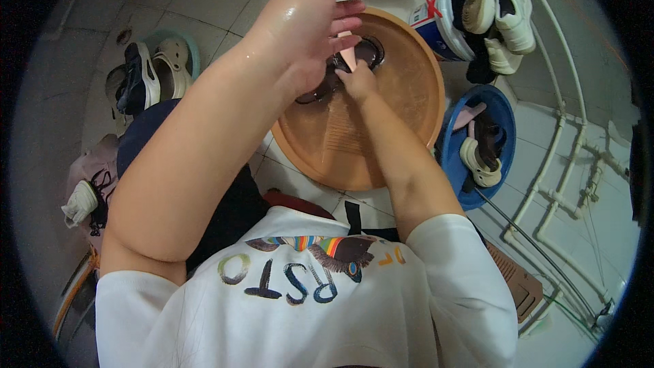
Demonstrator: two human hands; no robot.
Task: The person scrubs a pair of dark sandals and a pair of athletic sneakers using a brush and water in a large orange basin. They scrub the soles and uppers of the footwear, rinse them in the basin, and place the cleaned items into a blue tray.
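My left hand (315, 24) is raised over the far left side of a round orange-brown basin (428, 105). It looks wet, and its fingers are apart with nothing seen in them. Below it in the basin, my right hand (358, 83) closes round the lower end of a pale pink handle-like piece (348, 53), whose upper end passes behind my left fingers. Dark, glossy items like footwear (372, 48) lie in the basin around my right hand, partly covered by both hands. A ridged patch (344, 133) shows on the basin floor.
On the right, a blue tub (505, 157) contains a cream clog (479, 163) and other footwear. White shoes (512, 17) rest on a bucket (443, 24) at far right. At left, a pale green tub (193, 51) holds sandals and clogs. Pipes (565, 123) run along the right wall.
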